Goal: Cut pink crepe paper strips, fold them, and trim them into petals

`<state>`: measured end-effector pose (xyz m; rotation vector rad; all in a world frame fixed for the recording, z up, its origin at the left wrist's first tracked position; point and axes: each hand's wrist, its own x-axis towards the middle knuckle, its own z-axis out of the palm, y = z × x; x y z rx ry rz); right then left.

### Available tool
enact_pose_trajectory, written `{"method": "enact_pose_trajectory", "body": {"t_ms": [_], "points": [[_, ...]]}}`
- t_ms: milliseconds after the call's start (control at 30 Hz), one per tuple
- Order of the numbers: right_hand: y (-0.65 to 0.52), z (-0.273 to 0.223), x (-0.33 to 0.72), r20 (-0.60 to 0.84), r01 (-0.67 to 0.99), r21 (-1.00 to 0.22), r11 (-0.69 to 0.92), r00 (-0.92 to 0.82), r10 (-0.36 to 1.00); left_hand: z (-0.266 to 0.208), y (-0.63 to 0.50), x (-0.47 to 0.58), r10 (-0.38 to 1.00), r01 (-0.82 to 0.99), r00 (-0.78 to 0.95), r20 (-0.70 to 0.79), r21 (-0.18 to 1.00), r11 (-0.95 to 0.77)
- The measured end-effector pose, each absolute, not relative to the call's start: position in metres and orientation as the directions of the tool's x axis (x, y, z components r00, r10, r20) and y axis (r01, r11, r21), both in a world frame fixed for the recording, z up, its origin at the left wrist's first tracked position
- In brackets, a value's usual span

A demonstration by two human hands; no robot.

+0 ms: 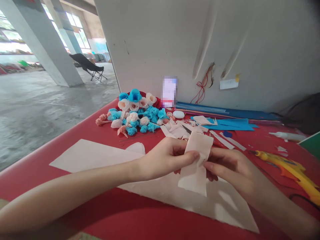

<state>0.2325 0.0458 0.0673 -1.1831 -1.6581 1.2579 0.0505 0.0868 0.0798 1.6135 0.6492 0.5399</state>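
Note:
A strip of cream crepe paper (196, 176) is held up in front of me, creased near its middle. My left hand (172, 156) grips it from the left, thumb flat on its near face and fingers behind. At the strip's right edge, my right hand (225, 166) has its thumb and fingers closed on the paper. A dark pointed blade tip (186, 129) shows just past the strip's top; the rest of that tool is hidden. Under both hands lies a large cream sheet (160, 190), and another cream sheet (92, 155) lies to the left.
Blue, cream and pink paper flowers (140, 116) are heaped at the back left of the red table (105, 213). Paper scraps (175, 128) and blue sheets (232, 124) lie behind my hands. A yellow glue gun (290, 170) rests at right. A phone-like screen (169, 90) leans on the panel.

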Motion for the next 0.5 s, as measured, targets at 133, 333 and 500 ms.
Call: {"method": "enact_pose_trajectory", "body": {"t_ms": [133, 333, 500], "points": [[0.0459, 0.0673, 0.2326, 0.006, 0.244, -0.966, 0.086, -0.311, 0.950, 0.0795, 0.0878, 0.0513, 0.681, 0.098, 0.732, -0.011, 0.991, -0.089], [0.0449, 0.0632, 0.2335, 0.007, 0.219, -0.973, 0.075, -0.297, 0.955, 0.0809, 0.0881, 0.0514, 0.687, 0.100, 0.726, -0.012, 0.991, -0.089], [0.0448, 0.0615, 0.2331, -0.066, 0.177, -0.984, -0.014, -0.293, 0.954, 0.0787, 0.0889, 0.0503, 0.690, 0.106, 0.724, 0.008, 0.987, -0.122]]}}
